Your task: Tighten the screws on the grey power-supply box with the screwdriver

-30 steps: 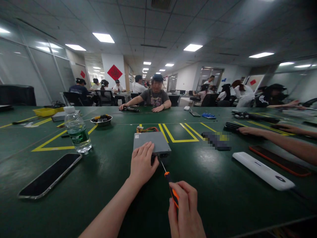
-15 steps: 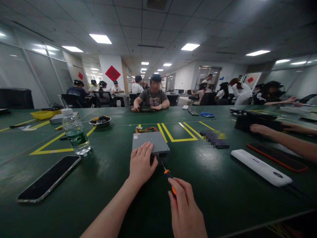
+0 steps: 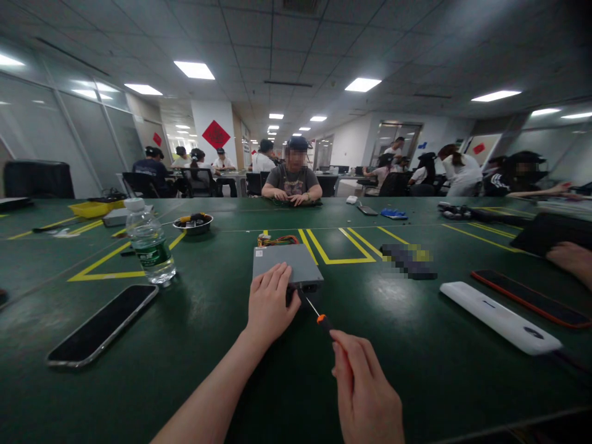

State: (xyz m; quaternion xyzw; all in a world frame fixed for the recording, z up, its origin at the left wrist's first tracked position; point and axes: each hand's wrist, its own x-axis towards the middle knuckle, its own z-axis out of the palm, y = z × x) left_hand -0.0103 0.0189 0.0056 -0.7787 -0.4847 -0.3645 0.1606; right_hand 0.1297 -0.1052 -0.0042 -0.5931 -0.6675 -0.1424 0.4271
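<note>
A grey metal computer power supply (image 3: 303, 262) lies on the green table in front of me, its bundle of coloured wires (image 3: 278, 241) trailing behind. My left hand (image 3: 272, 302) grips it, fingers flat over the top and thumb against the near side. In my right hand (image 3: 367, 379) is an orange and black screwdriver (image 3: 325, 321), held by the handle with the fingers closed. Its thin shaft points up and left to the near face of the power supply, beside the socket. The exact contact at the tip is too small to make out.
On the left are a phone (image 3: 104, 327), a water bottle (image 3: 150, 246) and a metal bowl (image 3: 193, 225) with dark items. A white power bank (image 3: 499, 317) and an orange-edged phone (image 3: 531, 299) lie right. A co-worker's hand (image 3: 571, 259) holds a dark object there; another person (image 3: 293, 176) sits opposite.
My view has turned slightly left. The right hand's fingers have shifted on the screwdriver handle, while the left hand stays on the power supply. The co-worker's dark object at right has moved.
</note>
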